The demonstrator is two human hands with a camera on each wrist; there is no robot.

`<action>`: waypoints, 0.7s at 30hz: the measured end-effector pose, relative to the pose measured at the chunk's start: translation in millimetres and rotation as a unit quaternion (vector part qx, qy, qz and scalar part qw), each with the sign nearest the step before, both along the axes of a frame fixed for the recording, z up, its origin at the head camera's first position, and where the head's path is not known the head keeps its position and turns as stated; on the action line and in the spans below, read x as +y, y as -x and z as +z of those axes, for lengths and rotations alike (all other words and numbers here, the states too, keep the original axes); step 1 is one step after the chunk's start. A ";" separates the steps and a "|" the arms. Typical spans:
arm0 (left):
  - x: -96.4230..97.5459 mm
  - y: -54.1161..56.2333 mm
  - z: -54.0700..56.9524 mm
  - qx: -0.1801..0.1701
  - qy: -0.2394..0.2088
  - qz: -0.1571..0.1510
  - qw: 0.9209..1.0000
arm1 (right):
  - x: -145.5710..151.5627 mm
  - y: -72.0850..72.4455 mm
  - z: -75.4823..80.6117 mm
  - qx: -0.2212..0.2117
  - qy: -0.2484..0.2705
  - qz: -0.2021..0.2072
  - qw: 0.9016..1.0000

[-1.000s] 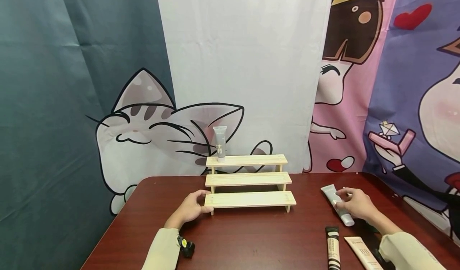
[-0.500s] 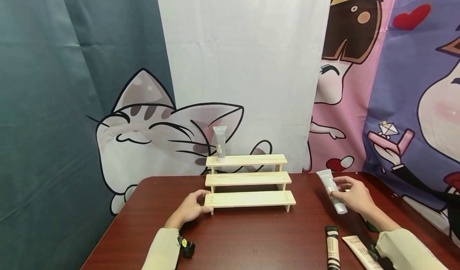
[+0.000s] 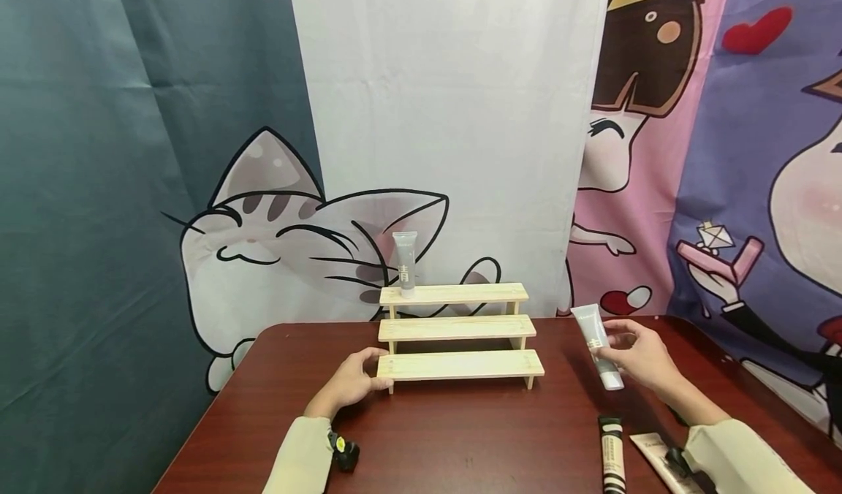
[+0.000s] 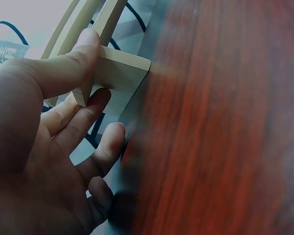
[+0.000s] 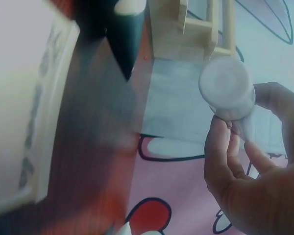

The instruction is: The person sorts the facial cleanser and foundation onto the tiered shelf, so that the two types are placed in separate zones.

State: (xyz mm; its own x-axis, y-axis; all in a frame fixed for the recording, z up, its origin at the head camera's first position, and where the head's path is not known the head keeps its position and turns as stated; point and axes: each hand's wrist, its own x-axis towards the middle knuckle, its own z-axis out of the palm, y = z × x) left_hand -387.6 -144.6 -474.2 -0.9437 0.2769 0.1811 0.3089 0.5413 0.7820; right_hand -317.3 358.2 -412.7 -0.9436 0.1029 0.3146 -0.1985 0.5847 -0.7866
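Observation:
A three-tier wooden display stand (image 3: 460, 365) stands on the table. My left hand (image 3: 350, 381) pinches the left end of its lowest board, with the thumb (image 4: 68, 68) above and fingers underneath. Held between the thumb and fingers of my right hand (image 3: 647, 356) is a translucent grey squeeze tube (image 3: 595, 342). It tilts above the table, right of the stand, with its white cap (image 5: 226, 84) lowest. Another grey squeeze tube (image 3: 406, 260) stands cap down at the left end of the top board.
A black and cream striped tube (image 3: 612, 454) lies near the front right of the table (image 3: 421, 443). Beside it is a beige BB tube (image 3: 658, 456), partly hidden by the right sleeve. A cartoon-printed curtain (image 3: 454, 114) hangs behind.
My right hand has lifted the grey squeeze tube off the table and brought it slightly left, towards the stand. The left hand keeps its grip on the stand's lowest board.

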 end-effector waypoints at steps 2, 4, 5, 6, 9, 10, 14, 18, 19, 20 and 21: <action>0.6 -0.1 0.1 -0.001 -0.002 0.002 1.000 | -4.0 0.9 0.9 0.003 0.003 0.004 1.000; 1.3 -1.2 0.7 -0.003 -0.001 0.001 1.000 | -7.4 1.7 1.5 0.005 0.003 0.012 1.000; 1.4 -1.8 0.8 -0.002 0.000 0.002 1.000 | -9.1 2.1 1.8 0.006 0.003 0.013 1.000; 1.5 -2.5 1.0 -0.002 0.002 0.002 1.000 | -10.5 2.5 2.0 0.009 0.003 0.012 1.000; 2.3 -3.8 0.8 -0.006 0.003 0.001 1.000 | -14.1 3.3 3.1 0.023 0.002 0.015 1.000; 2.3 -3.9 0.3 -0.006 0.003 0.001 1.000 | -15.3 3.6 3.4 0.030 0.003 0.018 0.999; 2.0 -3.1 -1.9 -0.005 0.004 0.000 1.000 | -21.3 4.4 6.0 0.046 0.011 0.029 0.998; 1.7 -3.0 -1.2 -0.006 0.005 0.001 1.000 | -27.2 5.7 7.8 0.045 0.019 0.036 0.998; 1.9 -3.1 -0.7 -0.007 0.004 0.000 1.000 | -28.4 6.2 7.7 0.046 0.021 0.036 0.998; 2.1 -3.2 -0.2 -0.006 0.004 0.000 1.000 | -29.4 6.8 7.6 0.048 0.024 0.036 0.998; 2.2 -3.3 0.1 -0.005 0.005 0.000 1.000 | -30.5 7.2 7.3 0.049 0.027 0.036 0.998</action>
